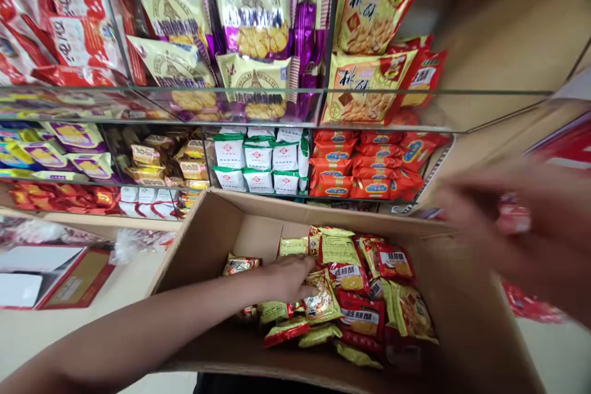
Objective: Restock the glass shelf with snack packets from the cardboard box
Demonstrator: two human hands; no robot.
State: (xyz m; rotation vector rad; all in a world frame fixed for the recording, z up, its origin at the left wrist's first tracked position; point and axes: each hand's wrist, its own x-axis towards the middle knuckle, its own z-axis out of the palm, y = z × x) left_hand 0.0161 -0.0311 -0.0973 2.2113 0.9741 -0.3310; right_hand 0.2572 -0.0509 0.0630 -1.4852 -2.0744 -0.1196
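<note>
My left hand (293,280) reaches down into an open cardboard box (258,212). Its fingers and thumb close on the edge of a yellow cookie packet (322,303) in the pile. Around it lie several more packets, among them a red one with white lettering (362,315) and a yellow-and-red one (410,311). At the right, above the box's edge, my right hand (517,221) is smeared by motion. A small reddish patch shows between its fingers, but whether it is something held is unclear.
Behind the box stand glass-divided shelves (258,95) with cream-and-purple biscuit bags (253,12), yellow cookie bags (369,83), white-and-green packs (258,160) and orange-red packs (335,166). A red-and-white carton (76,283) lies at left. Red plastic packaging (530,303) lies at right.
</note>
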